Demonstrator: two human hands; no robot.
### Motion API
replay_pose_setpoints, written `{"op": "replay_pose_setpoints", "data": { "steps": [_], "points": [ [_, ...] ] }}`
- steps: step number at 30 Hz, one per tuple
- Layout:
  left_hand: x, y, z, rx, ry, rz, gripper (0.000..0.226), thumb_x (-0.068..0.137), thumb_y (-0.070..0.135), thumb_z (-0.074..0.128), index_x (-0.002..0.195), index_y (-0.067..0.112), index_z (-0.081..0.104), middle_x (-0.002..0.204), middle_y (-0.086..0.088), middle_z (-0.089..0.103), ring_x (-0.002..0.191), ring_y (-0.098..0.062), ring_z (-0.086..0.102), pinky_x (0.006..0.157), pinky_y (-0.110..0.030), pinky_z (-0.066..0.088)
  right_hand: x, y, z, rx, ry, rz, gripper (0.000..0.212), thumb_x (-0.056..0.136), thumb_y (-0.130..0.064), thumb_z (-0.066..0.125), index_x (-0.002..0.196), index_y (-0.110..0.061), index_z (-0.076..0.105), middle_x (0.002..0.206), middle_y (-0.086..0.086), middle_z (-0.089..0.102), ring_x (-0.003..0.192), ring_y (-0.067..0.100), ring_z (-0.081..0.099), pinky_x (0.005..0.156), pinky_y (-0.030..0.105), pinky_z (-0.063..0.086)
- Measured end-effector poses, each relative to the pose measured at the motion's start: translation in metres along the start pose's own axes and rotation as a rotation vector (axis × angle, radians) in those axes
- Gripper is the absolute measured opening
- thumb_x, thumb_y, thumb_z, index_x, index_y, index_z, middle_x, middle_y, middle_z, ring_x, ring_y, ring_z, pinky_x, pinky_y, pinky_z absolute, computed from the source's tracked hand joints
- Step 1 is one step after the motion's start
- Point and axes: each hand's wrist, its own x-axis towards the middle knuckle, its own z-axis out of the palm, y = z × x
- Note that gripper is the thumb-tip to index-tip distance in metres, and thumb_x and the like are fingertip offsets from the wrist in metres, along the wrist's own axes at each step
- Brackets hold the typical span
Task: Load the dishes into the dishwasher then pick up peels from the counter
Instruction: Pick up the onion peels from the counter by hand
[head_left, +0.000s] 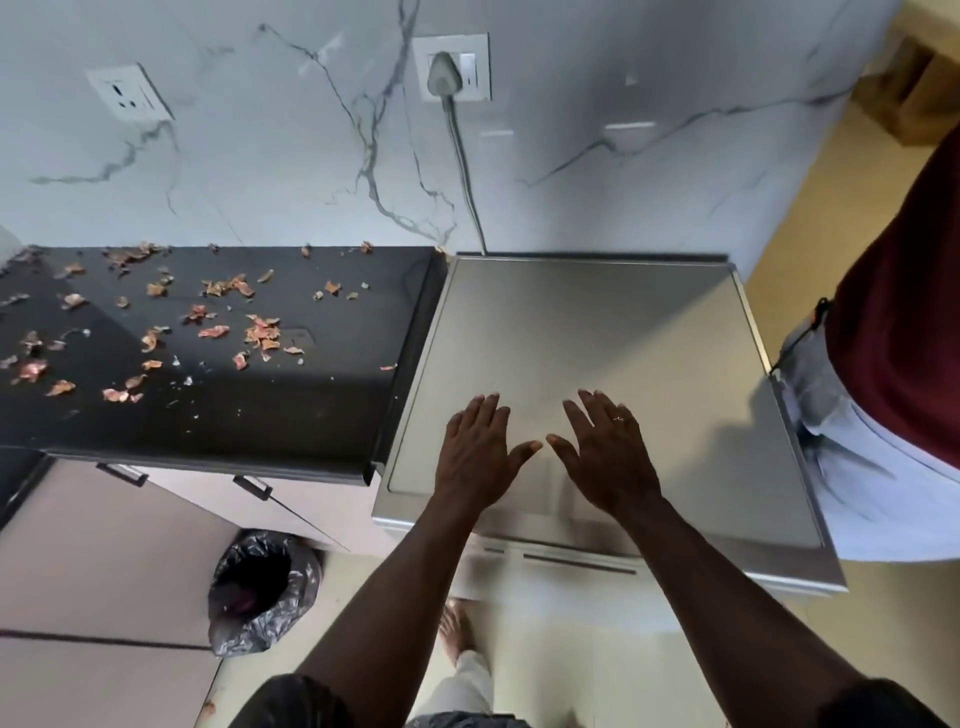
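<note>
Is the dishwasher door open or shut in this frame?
Shut: the dishwasher has its front panel, with the handle slot, sitting flush under the top, and no rack shows.

Seemingly daylit, soft shadows on dishwasher top, wall glare, bowed edges (wide-angle), slight blur
</note>
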Motion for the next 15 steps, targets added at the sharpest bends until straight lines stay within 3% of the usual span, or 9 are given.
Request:
{"op": "replay_pose_setpoints", "data": {
  "steps": [8,15],
  "points": [
    [0.096,-0.047,-0.025,0.034,0.017,0.061,0.082,0.095,0.072,0.033,0.153,0.014,0.035,0.167,-0.008,0.021,0.156,-0.024,0.012,0.125,-0.044,0.015,0.096,-0.014,-0.005,-0.019,-0.013,0.035,0.083,0.094,-0.067,0.008,0.156,-0.018,0.035,0.165,0.011,0.027,0.154,0.027,0.018,0.125,0.048,0.016],
    [0.171,-0.080,-0.052,0.082,-0.001,0.120,0.092,0.093,0.076,0.027,0.159,0.012,0.021,0.169,-0.007,0.012,0.156,-0.022,0.003,0.127,-0.045,0.009,0.175,-0.026,-0.010,-0.022,-0.023,0.068,0.069,0.103,-0.060,0.025,0.158,-0.018,0.030,0.167,0.010,0.021,0.155,0.027,0.013,0.125,0.048,0.014]
  ]
}}
